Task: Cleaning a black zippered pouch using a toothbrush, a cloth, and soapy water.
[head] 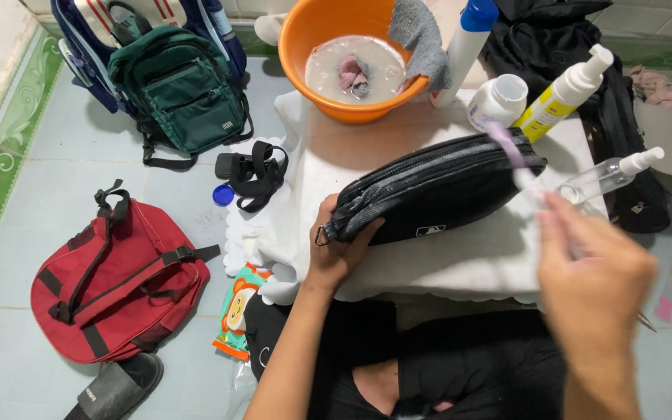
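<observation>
Right hand [594, 268] pinching blurred toothbrush [516, 159], left hand [336, 245] clasped on black pouch [437, 187]

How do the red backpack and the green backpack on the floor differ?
The red backpack lies flat with its straps facing up; the green backpack stands propped against a blue bag, front pocket showing. The red one lies nearer the person, the green one farther off beside the orange basin. Both are on the floor, untouched by either hand.

Single head cam, steep downward, close over table [445, 264]; floor at left
</observation>
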